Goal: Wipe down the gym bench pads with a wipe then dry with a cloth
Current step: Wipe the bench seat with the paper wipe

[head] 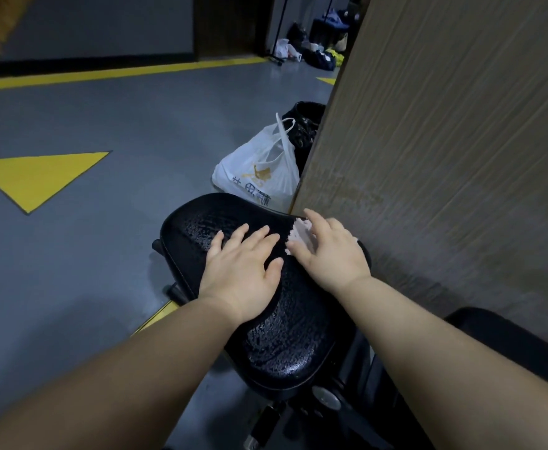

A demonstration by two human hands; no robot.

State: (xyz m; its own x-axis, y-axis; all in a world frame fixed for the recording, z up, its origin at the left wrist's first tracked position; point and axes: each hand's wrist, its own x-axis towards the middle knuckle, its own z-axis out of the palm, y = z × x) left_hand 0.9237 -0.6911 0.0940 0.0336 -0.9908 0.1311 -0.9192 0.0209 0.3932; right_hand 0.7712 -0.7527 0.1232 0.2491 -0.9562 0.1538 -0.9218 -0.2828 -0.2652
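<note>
A black gym bench seat pad (285,332) fills the lower middle, its surface glistening with wet droplets. My left hand (243,264) lies flat on the pad with fingers spread and nothing in it. My right hand (329,254) presses a pale pinkish cloth or wipe (302,237) onto the pad's far right edge, next to the wooden panel. Most of the cloth is hidden under the fingers.
A tall wood-grain panel (444,157) stands close on the right. A white plastic bag (259,170) and a black bag (305,125) sit on the grey floor (136,131) beyond the pad. Yellow floor markings (35,177) lie left. A second black pad (506,339) shows at lower right.
</note>
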